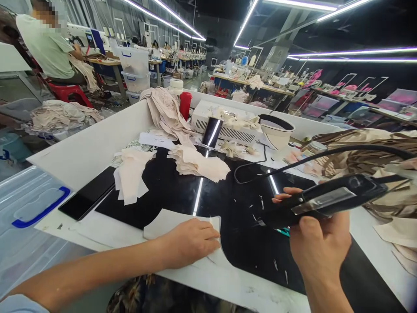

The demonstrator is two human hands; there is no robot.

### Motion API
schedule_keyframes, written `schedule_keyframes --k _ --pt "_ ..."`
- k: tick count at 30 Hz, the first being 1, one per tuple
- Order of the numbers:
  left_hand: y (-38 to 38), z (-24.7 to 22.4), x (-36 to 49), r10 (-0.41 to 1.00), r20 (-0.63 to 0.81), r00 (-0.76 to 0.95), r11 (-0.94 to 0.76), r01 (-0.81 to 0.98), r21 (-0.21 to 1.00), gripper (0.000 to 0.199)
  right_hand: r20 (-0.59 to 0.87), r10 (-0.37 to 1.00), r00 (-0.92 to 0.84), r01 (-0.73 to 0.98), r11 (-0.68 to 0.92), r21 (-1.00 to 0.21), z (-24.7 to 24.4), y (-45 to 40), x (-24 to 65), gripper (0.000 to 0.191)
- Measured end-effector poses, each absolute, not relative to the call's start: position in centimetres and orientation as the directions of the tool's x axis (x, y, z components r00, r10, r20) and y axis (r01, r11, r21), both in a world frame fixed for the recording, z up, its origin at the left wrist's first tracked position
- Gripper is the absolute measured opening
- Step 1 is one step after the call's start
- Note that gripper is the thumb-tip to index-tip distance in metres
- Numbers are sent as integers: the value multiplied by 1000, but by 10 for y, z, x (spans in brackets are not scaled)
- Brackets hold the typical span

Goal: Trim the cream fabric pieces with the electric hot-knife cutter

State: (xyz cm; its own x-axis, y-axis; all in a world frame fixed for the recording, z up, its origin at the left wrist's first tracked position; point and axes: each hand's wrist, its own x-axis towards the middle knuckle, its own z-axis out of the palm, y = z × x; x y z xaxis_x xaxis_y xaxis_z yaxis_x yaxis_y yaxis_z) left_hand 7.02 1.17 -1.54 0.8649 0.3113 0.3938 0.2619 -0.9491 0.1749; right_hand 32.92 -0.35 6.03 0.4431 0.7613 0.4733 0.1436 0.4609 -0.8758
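A pale cut fabric piece [164, 224] lies flat at the front of the glossy black work surface [241, 243]. Bent over its right edge, the fingers of my left hand [192, 239] grip and press it; their tips are partly hidden. My right hand [321, 243] is wrapped around a black corded hand tool [312, 202], shaped like a hair clipper with a metal plate on its side. The tool's narrow tip points left, above the black surface and apart from the fabric. Thin white offcuts [260, 202] are scattered near it.
Cream fabric stacks [198, 163] and a smaller pile [133, 169] lie farther back. A dark phone-like slab [87, 193] rests left. Behind stand a white vented box [224, 121], a black cylinder [213, 132] and a red cone [185, 105]. Brown strips [358, 152] heap right. A person [48, 48] sits far left.
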Motion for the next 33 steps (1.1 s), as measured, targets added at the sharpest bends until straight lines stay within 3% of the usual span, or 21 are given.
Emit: schedule_keyframes --k 8,12,19,33 --pt "20 -17 77 327 418 848 -945 281 170 18 561 736 379 97 572 -815 60 16 296 62" --pt "20 -19 86 327 434 839 -945 301 131 18 583 709 397 31 625 -780 54 26 278 53" --pt "15 -23 89 346 473 811 -933 351 81 21 533 741 409 -63 605 -794 48 43 259 51" --pt "15 -19 87 377 484 789 -923 362 129 22 518 771 371 -118 592 -797 50 37 256 55"
